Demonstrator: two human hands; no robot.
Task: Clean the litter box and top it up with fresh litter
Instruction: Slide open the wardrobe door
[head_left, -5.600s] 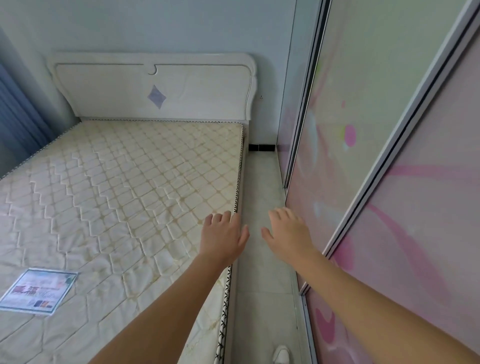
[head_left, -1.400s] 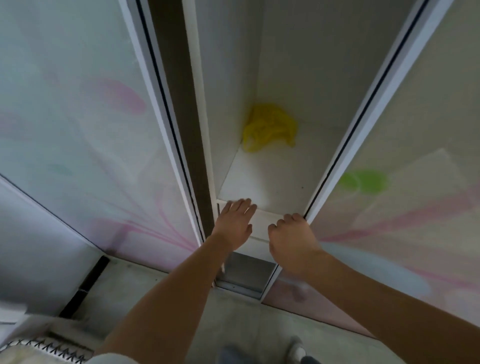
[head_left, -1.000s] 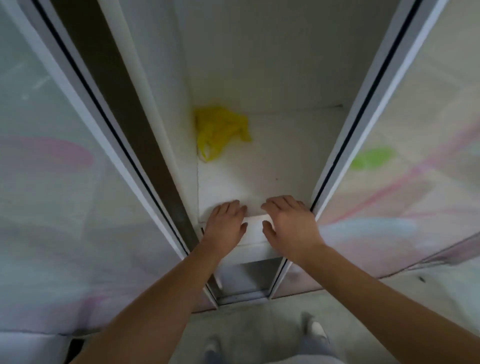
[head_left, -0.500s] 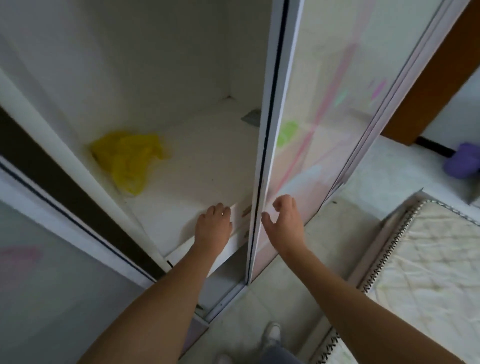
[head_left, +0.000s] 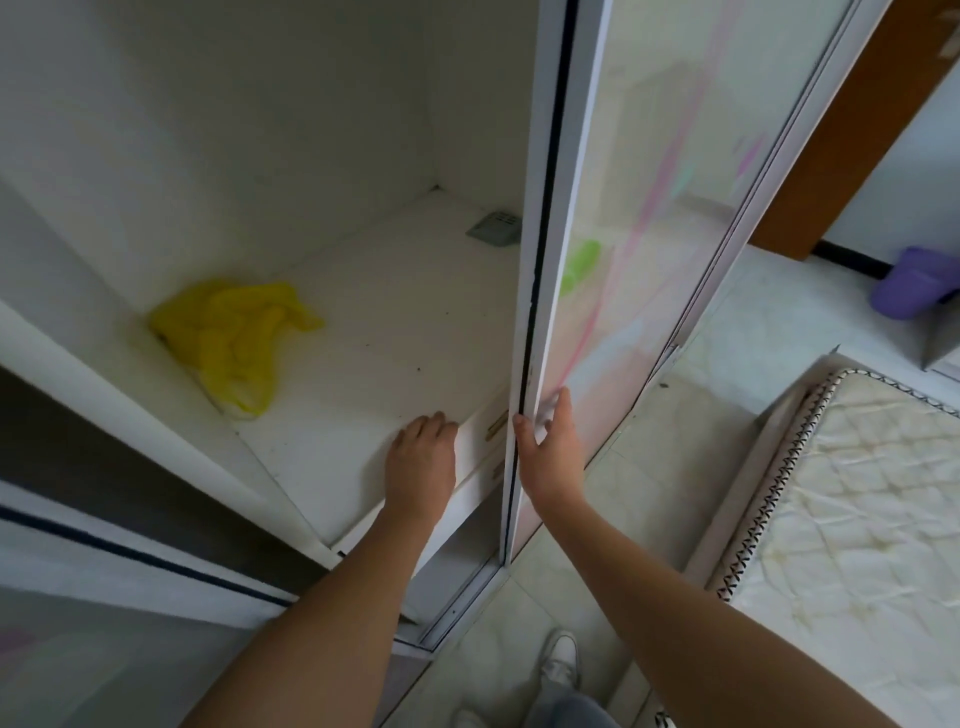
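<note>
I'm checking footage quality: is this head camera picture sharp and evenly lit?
Head view: not evenly lit. The sliding door shows pale glare, the wardrobe falls into shadow at lower left, its straight edges bow from the wide lens, and the yellow bag looks slightly soft.

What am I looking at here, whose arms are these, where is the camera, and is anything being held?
No machine here: a person wears one camera on the head, so this view looks forward and down along their arms. The left hand rests on the front of a white wardrobe shelf. The right hand grips the edge of the sliding door. On the shelf lie a crumpled yellow plastic bag near the left corner and a small grey object at the back; I cannot tell what that is. To the right are a bare mattress and a purple object on the floor. No litter box shows.
</note>
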